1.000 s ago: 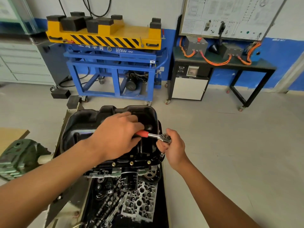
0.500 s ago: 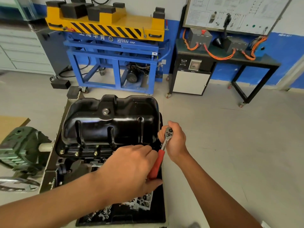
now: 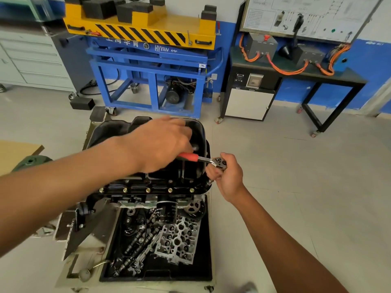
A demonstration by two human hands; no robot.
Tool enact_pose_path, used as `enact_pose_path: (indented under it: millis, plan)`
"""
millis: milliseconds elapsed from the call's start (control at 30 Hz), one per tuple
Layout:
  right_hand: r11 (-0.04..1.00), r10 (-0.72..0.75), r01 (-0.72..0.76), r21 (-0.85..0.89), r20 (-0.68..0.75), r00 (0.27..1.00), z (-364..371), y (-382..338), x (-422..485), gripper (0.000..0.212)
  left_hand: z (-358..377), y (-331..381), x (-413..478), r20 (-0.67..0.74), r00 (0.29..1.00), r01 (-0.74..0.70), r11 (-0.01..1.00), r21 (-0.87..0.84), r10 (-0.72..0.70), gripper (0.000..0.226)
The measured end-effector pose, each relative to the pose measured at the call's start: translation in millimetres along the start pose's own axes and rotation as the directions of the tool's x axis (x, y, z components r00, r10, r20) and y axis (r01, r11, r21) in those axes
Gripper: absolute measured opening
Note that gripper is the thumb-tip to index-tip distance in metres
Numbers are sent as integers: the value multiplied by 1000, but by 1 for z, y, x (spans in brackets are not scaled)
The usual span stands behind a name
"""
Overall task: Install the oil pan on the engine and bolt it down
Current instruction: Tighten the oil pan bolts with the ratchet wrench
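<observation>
Left hand holding ratchet over oil pan, right hand pinching its head at right edge, open floor beyond

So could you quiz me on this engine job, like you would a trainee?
1. True or false: the oil pan already sits on the engine.
2. The ratchet has a handle that is: A blue, B red, C yellow.
3. Which hand grips the ratchet's head?
Key: 1 true; 2 B; 3 the right hand.
</observation>
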State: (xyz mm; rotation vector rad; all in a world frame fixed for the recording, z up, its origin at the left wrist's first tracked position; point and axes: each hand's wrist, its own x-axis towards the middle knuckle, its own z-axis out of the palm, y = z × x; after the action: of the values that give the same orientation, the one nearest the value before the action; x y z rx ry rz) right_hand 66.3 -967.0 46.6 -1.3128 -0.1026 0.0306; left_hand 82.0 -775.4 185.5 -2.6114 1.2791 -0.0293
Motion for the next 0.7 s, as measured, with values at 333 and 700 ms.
enact_pose_path:
  millis: [333, 700]
  plan:
    - [999, 3, -3, -33, 22, 1000, 2, -1, 1, 45, -7, -16, 73, -182, 981, 109, 968, 227, -67, 37]
    - [999, -13, 13, -37, 8, 1000, 5, 3, 3, 48, 24, -12, 45, -180, 979, 96, 995, -4, -95, 20]
